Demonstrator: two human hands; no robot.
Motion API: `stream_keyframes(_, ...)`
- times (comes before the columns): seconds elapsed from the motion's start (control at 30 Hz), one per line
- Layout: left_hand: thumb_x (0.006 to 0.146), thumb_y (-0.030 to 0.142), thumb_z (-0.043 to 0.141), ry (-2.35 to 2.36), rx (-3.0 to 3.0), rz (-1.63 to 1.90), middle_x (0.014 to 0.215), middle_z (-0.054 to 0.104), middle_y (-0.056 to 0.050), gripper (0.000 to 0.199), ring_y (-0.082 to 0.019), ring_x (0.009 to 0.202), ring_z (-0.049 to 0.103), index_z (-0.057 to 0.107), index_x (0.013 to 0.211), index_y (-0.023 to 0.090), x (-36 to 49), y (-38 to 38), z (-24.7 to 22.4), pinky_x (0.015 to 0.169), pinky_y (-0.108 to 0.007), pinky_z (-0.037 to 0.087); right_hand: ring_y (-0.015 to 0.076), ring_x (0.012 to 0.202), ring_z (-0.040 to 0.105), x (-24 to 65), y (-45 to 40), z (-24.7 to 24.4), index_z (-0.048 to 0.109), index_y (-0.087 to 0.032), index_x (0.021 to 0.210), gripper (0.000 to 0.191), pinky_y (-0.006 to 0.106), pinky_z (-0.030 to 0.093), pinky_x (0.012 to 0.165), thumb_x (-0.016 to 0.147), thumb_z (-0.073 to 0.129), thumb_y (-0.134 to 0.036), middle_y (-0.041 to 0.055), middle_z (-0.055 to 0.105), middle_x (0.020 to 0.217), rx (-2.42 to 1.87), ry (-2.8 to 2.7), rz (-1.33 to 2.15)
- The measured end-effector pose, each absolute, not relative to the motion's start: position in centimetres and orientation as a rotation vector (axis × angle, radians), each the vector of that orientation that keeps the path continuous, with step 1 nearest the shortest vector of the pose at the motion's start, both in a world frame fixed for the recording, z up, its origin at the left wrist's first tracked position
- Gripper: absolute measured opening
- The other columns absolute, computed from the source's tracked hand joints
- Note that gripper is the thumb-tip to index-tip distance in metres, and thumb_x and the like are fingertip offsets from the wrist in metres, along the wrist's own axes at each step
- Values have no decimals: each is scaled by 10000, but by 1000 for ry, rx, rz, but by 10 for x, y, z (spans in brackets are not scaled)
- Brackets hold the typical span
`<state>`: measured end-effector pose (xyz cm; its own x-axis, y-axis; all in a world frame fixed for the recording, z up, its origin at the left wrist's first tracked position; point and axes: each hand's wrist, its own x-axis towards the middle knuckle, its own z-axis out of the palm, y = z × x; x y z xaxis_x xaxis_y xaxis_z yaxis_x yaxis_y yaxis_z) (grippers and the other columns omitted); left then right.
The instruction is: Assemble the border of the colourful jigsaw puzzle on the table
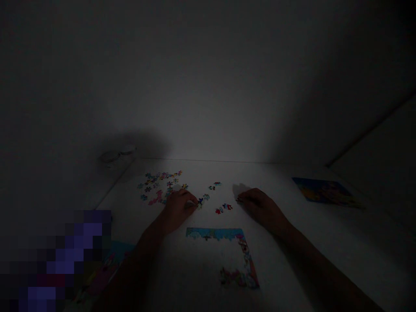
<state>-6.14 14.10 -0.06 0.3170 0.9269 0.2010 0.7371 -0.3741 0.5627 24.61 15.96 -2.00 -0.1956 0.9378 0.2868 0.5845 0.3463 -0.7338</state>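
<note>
My left hand (180, 208) rests over the table left of centre, fingers closed in a pinch at a small jigsaw piece (200, 203); the dim light hides whether it is lifted. To the right, my right hand (260, 207) is closed in a pinch, with a small dark piece (238, 199) at its fingertips. Between the hands lie a few loose puzzle pieces (228, 207), some with red on them. Nearer to me is a partly joined jigsaw (214, 234), its blue top edge running into a right side and part of the bottom.
Loose jigsaw pieces (157, 196) are scattered at the back left. A colourful picture sheet (328, 192) lies at the right. Another picture (110, 264) is at the lower left, partly behind my left arm. A wall (208, 108) rises behind the white table (276, 268).
</note>
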Motion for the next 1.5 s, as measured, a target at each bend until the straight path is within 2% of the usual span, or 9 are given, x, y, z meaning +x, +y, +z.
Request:
stream_keyframes(0.13, 826, 150, 667, 1531, 2161, 697, 980, 652, -52, 88, -210, 932, 636, 697, 900, 189, -60, 139, 3, 879, -361, 481, 228, 858, 647, 246, 158, -18, 711, -238, 852, 191, 409, 510, 837, 816, 576, -368, 59, 687, 886, -1353, -1889, 605)
stream_keyframes(0.27, 873, 197, 624, 1470, 2166, 675, 1076, 627, -51, 251, -199, 980, 618, 688, 1113, 234, -61, 140, 2, 913, -353, 475, 225, 898, 644, 246, 158, -16, 712, -235, 858, 156, 409, 497, 881, 798, 597, -321, 49, 688, 899, -1353, -1905, 634)
stream_keyframes(0.47, 882, 210, 608, 1460, 2276, 604, 1024, 616, -39, 195, -207, 1021, 586, 726, 1035, 233, -64, 142, 1, 1000, -381, 422, 208, 880, 646, 244, 159, -18, 723, -216, 862, 145, 386, 497, 872, 788, 622, -288, 49, 683, 926, -1403, -1834, 678)
stream_keyframes(0.67, 883, 226, 617, 1500, 2215, 629, 1089, 606, -52, 263, -187, 913, 611, 684, 1137, 229, -64, 140, 1, 946, -367, 458, 216, 874, 641, 242, 158, -15, 737, -219, 839, 135, 366, 493, 849, 792, 621, -270, 41, 686, 884, -1405, -1865, 641)
stream_keyframes(0.83, 884, 214, 620, 1481, 2268, 650, 1056, 625, -54, 173, -211, 1031, 602, 724, 1022, 221, -64, 141, -1, 973, -363, 451, 211, 865, 640, 244, 159, -16, 728, -222, 847, 135, 365, 504, 832, 792, 623, -287, 55, 684, 893, -1394, -1864, 658)
stream_keyframes(1.3, 886, 206, 611, 1480, 2330, 673, 1030, 664, -53, 155, -199, 976, 638, 712, 1004, 207, -61, 137, 2, 980, -372, 455, 214, 873, 654, 243, 160, -20, 722, -226, 853, 162, 397, 508, 863, 794, 593, -305, 50, 695, 901, -1355, -1835, 664)
stream_keyframes(1.5, 877, 204, 595, 1536, 2277, 701, 1039, 656, -58, 139, -192, 939, 641, 697, 970, 193, -61, 134, 3, 915, -348, 492, 217, 856, 647, 244, 161, -22, 733, -219, 846, 174, 369, 502, 827, 788, 588, -297, 55, 699, 875, -1305, -1880, 623)
